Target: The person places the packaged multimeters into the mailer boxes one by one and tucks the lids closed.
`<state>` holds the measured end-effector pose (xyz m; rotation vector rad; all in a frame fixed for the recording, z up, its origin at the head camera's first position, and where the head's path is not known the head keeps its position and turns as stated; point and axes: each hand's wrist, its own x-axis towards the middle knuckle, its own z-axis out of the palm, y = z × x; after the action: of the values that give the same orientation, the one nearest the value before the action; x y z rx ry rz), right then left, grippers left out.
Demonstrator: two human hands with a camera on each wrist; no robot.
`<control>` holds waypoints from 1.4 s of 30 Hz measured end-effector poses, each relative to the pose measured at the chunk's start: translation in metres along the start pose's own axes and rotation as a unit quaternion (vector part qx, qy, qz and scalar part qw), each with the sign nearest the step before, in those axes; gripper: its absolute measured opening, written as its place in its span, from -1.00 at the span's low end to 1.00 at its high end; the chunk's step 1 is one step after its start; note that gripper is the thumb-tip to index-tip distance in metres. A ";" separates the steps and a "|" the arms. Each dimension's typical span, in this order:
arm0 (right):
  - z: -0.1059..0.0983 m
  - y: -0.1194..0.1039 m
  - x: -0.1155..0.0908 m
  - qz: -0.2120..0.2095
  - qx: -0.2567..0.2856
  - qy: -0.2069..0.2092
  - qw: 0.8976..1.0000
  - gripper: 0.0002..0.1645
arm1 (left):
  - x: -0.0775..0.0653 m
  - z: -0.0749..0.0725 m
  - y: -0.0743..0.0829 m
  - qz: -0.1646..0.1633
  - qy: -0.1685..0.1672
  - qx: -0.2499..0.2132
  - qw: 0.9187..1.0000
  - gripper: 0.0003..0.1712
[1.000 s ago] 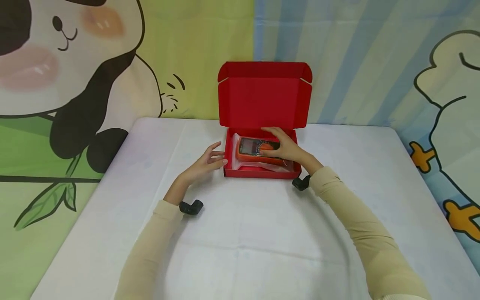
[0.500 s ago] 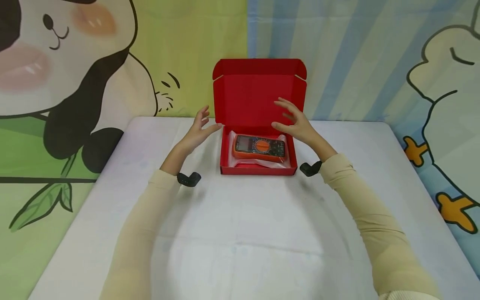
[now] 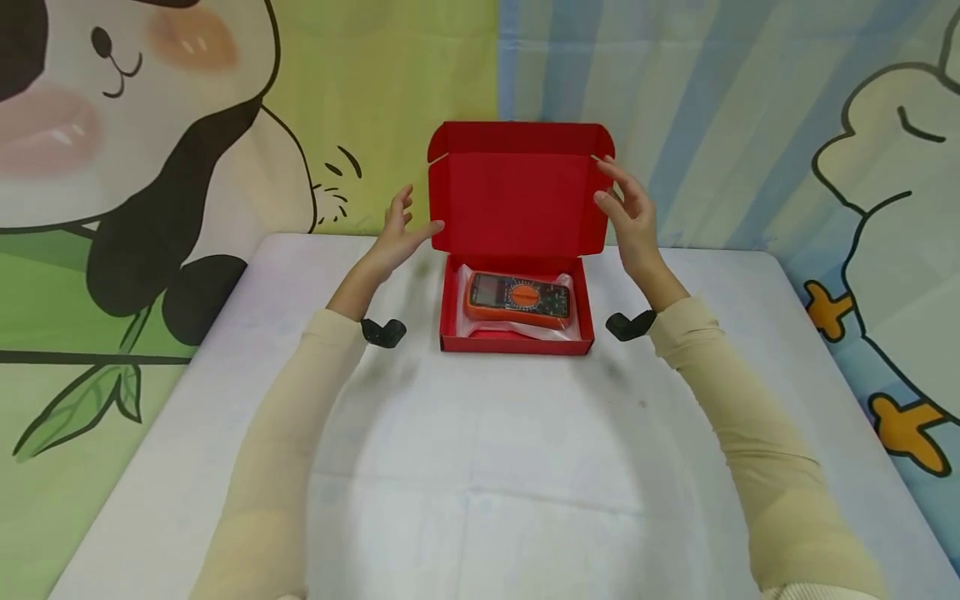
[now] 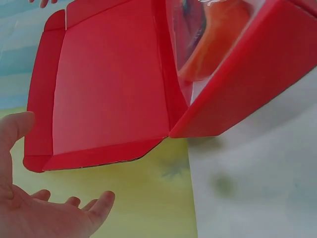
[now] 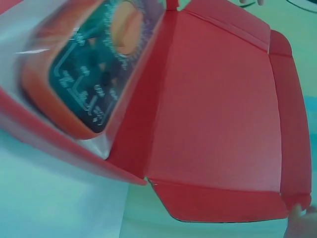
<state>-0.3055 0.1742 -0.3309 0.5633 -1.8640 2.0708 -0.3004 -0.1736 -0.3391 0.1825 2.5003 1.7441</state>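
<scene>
An orange-edged multimeter with a round dial lies in a clear plastic bag, inside a red cardboard box. The box lid stands raised at the back. My left hand is by the lid's left edge, fingers spread and holding nothing. In the left wrist view its thumb is close to the lid's side flap; contact is unclear. My right hand is at the lid's upper right corner, fingers loosely bent and fingertips at the edge. Only a blurred bit of it shows in the right wrist view.
The box stands near the back of a table with a white cloth. Behind it hangs a printed backdrop with cartoon animals. Each wrist carries a small black camera.
My right hand has left the multimeter and moved up and right to the lid's corner. The left hand has risen from the box's side to the lid's left edge. The multimeter stays in the box.
</scene>
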 end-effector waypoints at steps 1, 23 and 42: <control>-0.001 -0.001 0.003 0.011 0.004 0.020 1.000 -0.45 | 0.002 0.000 0.002 -0.001 -0.001 -0.003 1.000 0.02; -0.011 -0.003 0.017 0.269 0.122 0.030 0.955 -0.17 | 0.023 0.014 0.003 0.007 -0.029 -0.087 0.996 -0.03; -0.007 -0.006 0.013 0.300 0.131 -0.006 0.945 -0.25 | 0.021 0.013 0.004 0.020 -0.045 -0.075 0.996 -0.17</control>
<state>-0.3151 0.1815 -0.3199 0.0493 -1.9499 2.7265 -0.3197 -0.1573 -0.3399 0.2956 2.3090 1.8844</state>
